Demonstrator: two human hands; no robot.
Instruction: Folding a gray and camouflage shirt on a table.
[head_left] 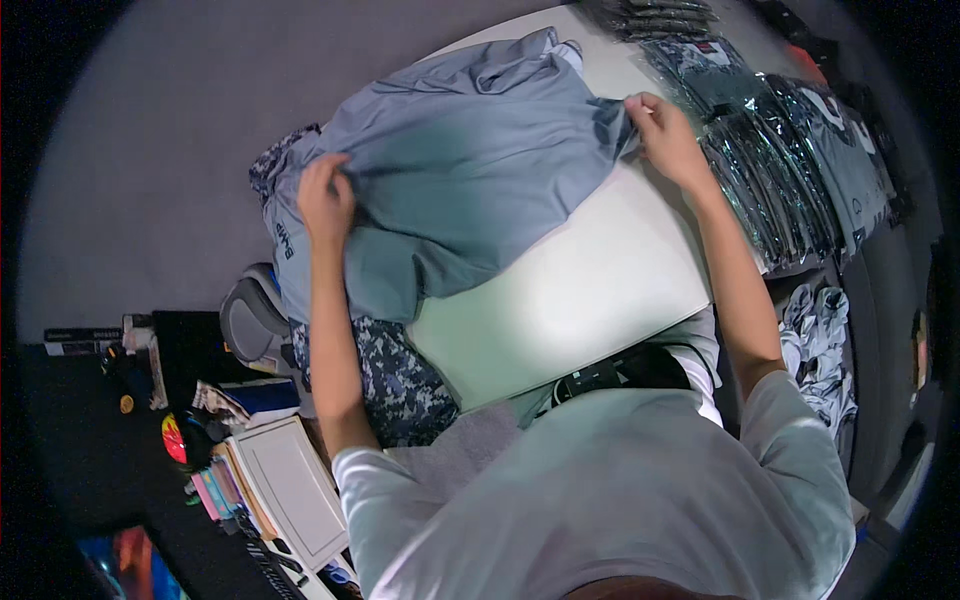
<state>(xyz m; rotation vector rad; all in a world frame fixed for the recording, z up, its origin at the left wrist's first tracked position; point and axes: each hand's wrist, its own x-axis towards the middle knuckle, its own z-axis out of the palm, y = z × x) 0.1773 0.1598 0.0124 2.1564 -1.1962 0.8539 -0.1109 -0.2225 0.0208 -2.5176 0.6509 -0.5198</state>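
A grey shirt (450,170) is spread in loose wrinkles over the white table, its bunched part at the far side. Dark lettering marks its left end. My right hand (668,140) pinches the shirt's right edge between thumb and fingers and lifts a small corner. Over the left part of the shirt is my left hand (326,200), its fingers bent and the thumb apart from them; no cloth shows between them. Under the shirt's left side a blue camouflage-patterned cloth (390,385) hangs at the table's near left corner.
Stacks of clear-bagged folded garments (775,180) stand along the right, with more bags (650,15) at the far end. The white table's (580,290) near edge is by my body. A grey chair (250,315) and a white cabinet (290,490) are at left. Crumpled pale cloth (818,350) lies at right.
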